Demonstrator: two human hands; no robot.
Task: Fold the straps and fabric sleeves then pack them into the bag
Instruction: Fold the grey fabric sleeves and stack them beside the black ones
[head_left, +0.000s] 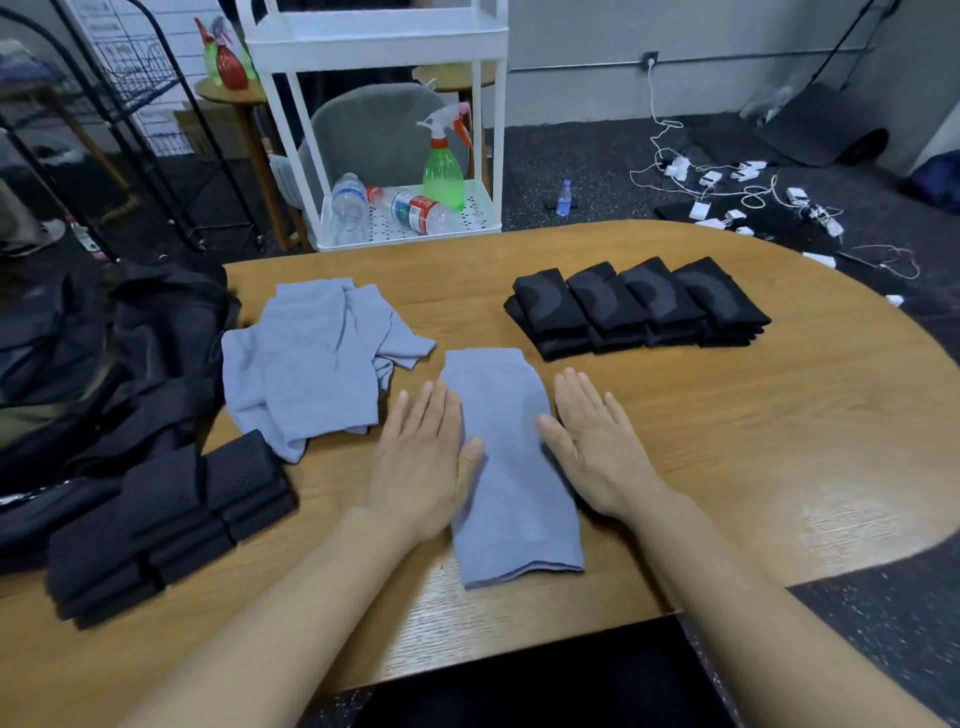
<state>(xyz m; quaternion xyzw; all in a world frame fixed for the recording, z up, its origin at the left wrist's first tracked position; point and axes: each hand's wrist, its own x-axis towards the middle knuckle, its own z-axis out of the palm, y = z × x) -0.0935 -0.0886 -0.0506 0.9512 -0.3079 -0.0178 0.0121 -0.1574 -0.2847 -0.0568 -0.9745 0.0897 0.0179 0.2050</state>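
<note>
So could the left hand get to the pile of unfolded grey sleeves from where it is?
Probably yes. The left hand lies flat on the grey sleeve, and the unfolded pile sits just to its left with only bare table between.

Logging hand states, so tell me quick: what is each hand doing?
Left hand: open, fingers straight, flat on the grey sleeve's left edge.
Right hand: open, flat beside its right edge.

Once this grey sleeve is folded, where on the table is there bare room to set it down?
Bare wood lies right of the right hand, below the folded black stacks, out to the table edge. A narrower strip runs between the grey pile and those stacks. The left side is crowded: black mesh stacks and bag.
</note>
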